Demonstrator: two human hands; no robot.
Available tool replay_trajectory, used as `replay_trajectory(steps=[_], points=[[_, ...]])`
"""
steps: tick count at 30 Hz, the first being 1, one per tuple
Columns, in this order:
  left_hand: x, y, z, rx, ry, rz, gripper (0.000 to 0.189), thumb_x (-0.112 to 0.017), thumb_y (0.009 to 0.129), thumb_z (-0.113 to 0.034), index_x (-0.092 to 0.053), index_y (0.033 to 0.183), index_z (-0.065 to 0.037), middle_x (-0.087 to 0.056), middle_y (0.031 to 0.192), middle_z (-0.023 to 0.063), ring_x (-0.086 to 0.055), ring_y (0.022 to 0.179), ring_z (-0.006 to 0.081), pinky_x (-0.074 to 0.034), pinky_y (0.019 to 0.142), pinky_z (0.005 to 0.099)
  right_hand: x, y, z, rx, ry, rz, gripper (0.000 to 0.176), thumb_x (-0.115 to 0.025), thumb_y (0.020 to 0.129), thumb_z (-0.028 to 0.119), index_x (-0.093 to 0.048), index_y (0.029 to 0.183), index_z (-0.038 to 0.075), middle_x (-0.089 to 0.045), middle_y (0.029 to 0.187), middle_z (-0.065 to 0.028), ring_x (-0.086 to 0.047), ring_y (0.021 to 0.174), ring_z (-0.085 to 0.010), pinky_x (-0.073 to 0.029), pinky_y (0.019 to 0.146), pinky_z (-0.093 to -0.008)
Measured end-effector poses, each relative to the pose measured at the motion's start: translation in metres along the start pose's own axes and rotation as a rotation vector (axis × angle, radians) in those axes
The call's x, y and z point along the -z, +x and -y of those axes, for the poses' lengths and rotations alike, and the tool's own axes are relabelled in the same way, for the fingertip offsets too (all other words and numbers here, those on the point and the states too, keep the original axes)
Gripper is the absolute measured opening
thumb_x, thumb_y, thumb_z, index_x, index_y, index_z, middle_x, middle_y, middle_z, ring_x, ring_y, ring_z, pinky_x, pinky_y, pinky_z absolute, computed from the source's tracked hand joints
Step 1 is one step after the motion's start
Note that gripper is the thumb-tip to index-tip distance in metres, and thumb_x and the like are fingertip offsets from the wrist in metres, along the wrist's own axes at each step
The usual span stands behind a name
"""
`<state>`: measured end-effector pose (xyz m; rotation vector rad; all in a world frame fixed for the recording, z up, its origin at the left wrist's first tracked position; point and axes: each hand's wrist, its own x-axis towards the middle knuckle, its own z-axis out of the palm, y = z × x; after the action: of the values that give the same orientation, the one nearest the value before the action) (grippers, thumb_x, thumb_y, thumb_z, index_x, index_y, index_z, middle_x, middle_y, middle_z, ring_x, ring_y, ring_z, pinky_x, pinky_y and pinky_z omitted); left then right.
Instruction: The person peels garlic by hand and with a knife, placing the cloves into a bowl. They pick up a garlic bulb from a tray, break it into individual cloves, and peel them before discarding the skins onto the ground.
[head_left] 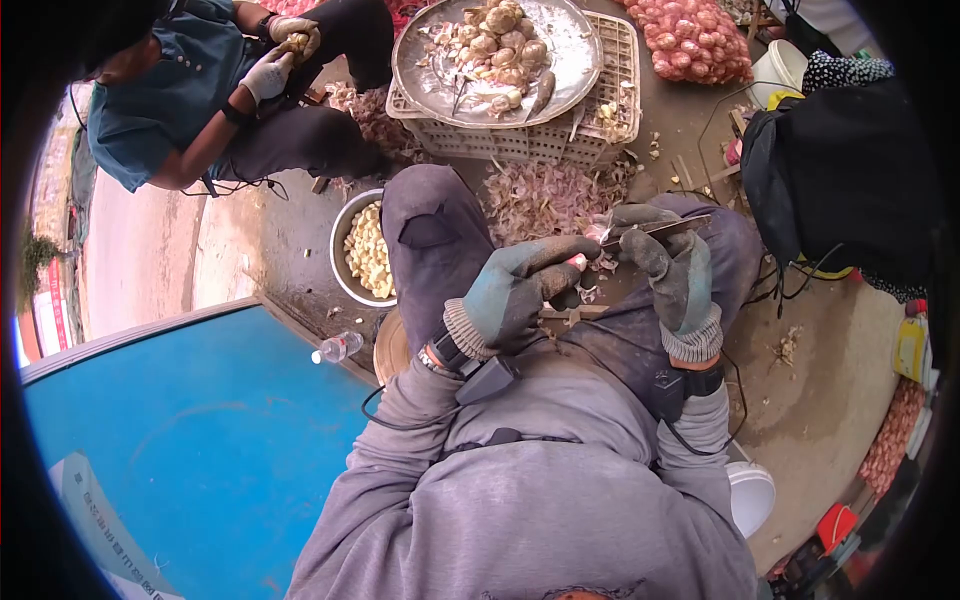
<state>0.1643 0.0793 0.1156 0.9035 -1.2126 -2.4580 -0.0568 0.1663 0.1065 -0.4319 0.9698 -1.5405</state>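
Note:
In a grey-green work glove, my left hand (510, 290) pinches a pinkish garlic clove (577, 262) between thumb and fingers, above my lap. My right hand (682, 280), gloved alike, is closed on a knife (672, 227) whose blade points up to the right; its handle is mostly hidden by the fingers. Bits of garlic skin (603, 263) hang between the two hands. Just beyond them, a heap of papery garlic skins (550, 200) lies on the ground. Left of my knee stands a metal bowl (341, 258) holding peeled garlic cloves (369, 252).
Ahead, a round metal tray (425, 75) of garlic bulbs (505, 45) rests on a plastic crate (530, 148). A co-worker (190, 90) in gloves sits at the left. Nearby are a blue board (200, 430), a plastic bottle (338, 347), a black bag (850, 180) and a garlic sack (690, 40).

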Motion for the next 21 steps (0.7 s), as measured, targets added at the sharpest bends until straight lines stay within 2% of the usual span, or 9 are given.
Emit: replay_trajectory(steps=[2,3,5,10,12,14,16,18,21], points=[[-0.001,0.005,0.003,-0.084,0.096,-0.069,0.033,-0.060,0.104,-0.013,-0.062,0.135,0.000,-0.070,0.106,0.0033,-0.061,0.088,0.0072,-0.052,0.077,0.0241,-0.015,-0.007,0.011,0.064,-0.500,0.070,0.031,-0.069,0.097,0.011,-0.067,0.124,-0.004,-0.073,0.110,-0.0087,-0.068,0.096,-0.0119,-0.055,0.085,-0.0250],[0.000,0.005,0.001,-0.082,0.096,-0.070,0.033,-0.060,0.104,-0.013,-0.062,0.135,0.000,-0.070,0.106,0.0033,-0.061,0.088,0.0072,-0.052,0.077,0.0241,-0.014,-0.006,0.010,0.063,-0.408,0.092,0.032,-0.075,0.092,0.007,-0.069,0.122,-0.002,-0.074,0.108,-0.0060,-0.067,0.096,-0.0112,-0.054,0.085,-0.0248],[-0.001,0.004,-0.006,0.011,0.155,-0.069,0.034,-0.061,0.104,-0.010,-0.062,0.136,0.001,-0.070,0.109,0.0026,-0.062,0.092,0.0074,-0.052,0.079,0.0239,-0.019,-0.008,0.009,0.066,-0.436,0.079,0.030,-0.074,0.094,0.008,-0.069,0.122,-0.002,-0.073,0.107,-0.0060,-0.067,0.096,-0.0115,-0.054,0.085,-0.0251],[0.000,0.005,-0.003,0.032,0.149,-0.049,0.036,-0.062,0.103,-0.009,-0.060,0.137,0.001,-0.070,0.111,0.0010,-0.060,0.094,0.0066,-0.052,0.079,0.0232,-0.024,-0.009,0.007,0.087,-0.532,0.053,0.027,-0.072,0.095,0.008,-0.069,0.120,-0.003,-0.073,0.106,-0.0060,-0.067,0.097,-0.0123,-0.053,0.085,-0.0259],[0.002,0.005,-0.001,0.036,0.113,-0.047,0.037,-0.063,0.102,-0.009,-0.060,0.137,0.001,-0.070,0.110,0.0003,-0.060,0.093,0.0063,-0.051,0.079,0.0228,-0.025,-0.008,0.006,-0.024,-0.303,0.083,0.026,-0.071,0.096,0.007,-0.068,0.119,-0.003,-0.073,0.106,-0.0065,-0.068,0.098,-0.0131,-0.054,0.086,-0.0265],[0.002,0.005,-0.007,-0.037,0.171,-0.041,0.036,-0.065,0.101,-0.011,-0.061,0.135,0.001,-0.070,0.110,0.0010,-0.061,0.093,0.0069,-0.051,0.078,0.0232,-0.022,-0.007,0.000,0.028,-0.380,0.111,0.025,-0.071,0.096,0.007,-0.069,0.119,-0.003,-0.073,0.106,-0.0062,-0.068,0.097,-0.0132,-0.054,0.086,-0.0266],[0.010,0.005,-0.011,0.010,0.100,0.000,0.035,-0.066,0.101,-0.012,-0.063,0.133,0.001,-0.070,0.110,0.0014,-0.061,0.093,0.0074,-0.052,0.077,0.0235,-0.021,-0.008,-0.001,0.082,-0.455,0.136,0.025,-0.071,0.096,0.006,-0.069,0.119,-0.002,-0.073,0.107,-0.0059,-0.068,0.097,-0.0134,-0.054,0.086,-0.0266],[0.012,0.005,-0.016,0.060,0.028,0.045,0.034,-0.067,0.100,-0.013,-0.064,0.131,0.001,-0.070,0.110,0.0018,-0.062,0.093,0.0078,-0.052,0.077,0.0239,-0.020,-0.008,0.006,-0.024,-0.425,0.141,0.024,-0.071,0.095,0.005,-0.070,0.118,-0.001,-0.073,0.108,-0.0062,-0.069,0.097,-0.0135,-0.055,0.086,-0.0263],[0.009,0.005,-0.020,0.079,0.198,-0.053,0.032,-0.069,0.099,-0.014,-0.067,0.126,0.002,-0.072,0.107,0.0028,-0.064,0.091,0.0088,-0.052,0.077,0.0249,-0.006,-0.005,-0.003,-0.125,-0.371,0.141,0.024,-0.072,0.094,0.004,-0.070,0.118,-0.001,-0.073,0.109,-0.0069,-0.068,0.097,-0.0127,-0.056,0.085,-0.0258]])
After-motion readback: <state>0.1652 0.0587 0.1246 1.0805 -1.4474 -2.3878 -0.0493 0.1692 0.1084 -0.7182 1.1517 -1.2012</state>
